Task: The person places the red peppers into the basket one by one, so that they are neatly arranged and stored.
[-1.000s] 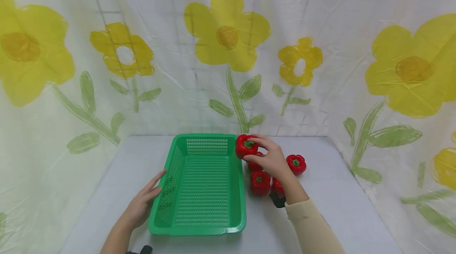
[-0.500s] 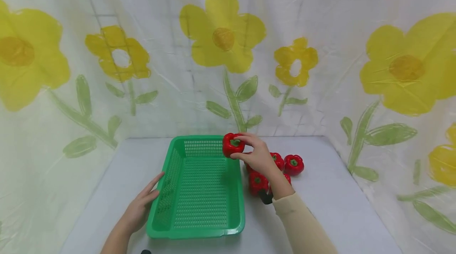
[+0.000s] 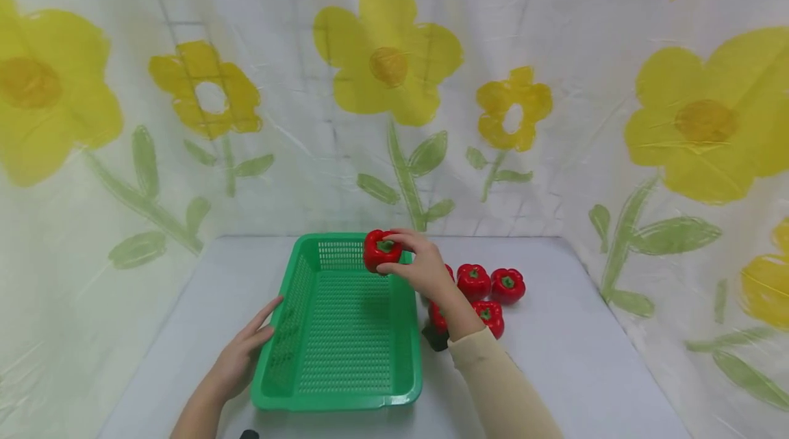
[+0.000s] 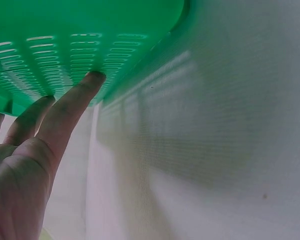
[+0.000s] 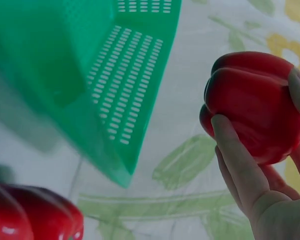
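Head view: R hand (image 3: 422, 271) has a red bell pepper (image 3: 377, 252) pinched above the far end of the green plastic basket (image 3: 335, 401); L hand (image 3: 237, 360) at the basket's L side; other red bell peppers (image 3: 473, 281) on the white worktop (image 3: 567, 364), just R of it

L wrist: fingers extended, a bit apart, tips against slotted wall

R wrist: fingers + thumb round the pepper
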{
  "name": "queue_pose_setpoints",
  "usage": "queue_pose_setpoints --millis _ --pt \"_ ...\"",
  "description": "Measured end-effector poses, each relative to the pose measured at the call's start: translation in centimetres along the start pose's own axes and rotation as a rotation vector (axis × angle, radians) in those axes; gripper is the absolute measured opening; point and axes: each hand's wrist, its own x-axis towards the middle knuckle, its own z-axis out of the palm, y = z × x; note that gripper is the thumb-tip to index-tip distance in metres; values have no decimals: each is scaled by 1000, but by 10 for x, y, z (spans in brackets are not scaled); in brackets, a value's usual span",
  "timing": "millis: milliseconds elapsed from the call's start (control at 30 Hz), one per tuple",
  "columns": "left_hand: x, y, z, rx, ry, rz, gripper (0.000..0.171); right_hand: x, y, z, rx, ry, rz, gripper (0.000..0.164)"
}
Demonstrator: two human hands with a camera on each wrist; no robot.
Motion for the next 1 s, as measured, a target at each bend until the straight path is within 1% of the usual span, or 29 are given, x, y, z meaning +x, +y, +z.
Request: queue_pose_setpoints --millis 167,267,433,567,767,900,1000 --pt "-1 -2 -1 5 -1 8 59 5 -9 10 9 -13 -10 47" --pt "-1 -3 -1 6 1 3 59 8 -11 16 -5 -22 -11 45" --pt "-2 -4 -2 7 2 -4 60 12 -11 28 -9 -42 6 45" --pt "-2 -5 -2 4 4 -7 60 15 -10 37 2 -45 -7 44" --pt "-1 -5 0 6 -14 -8 60 22 -12 51 -49 -80 14 44" --pt "1 -3 -2 12 -5 2 59 29 -14 63 -61 -109 8 44" --pt "1 -3 -3 16 -3 11 59 34 -14 74 -75 -113 4 43"
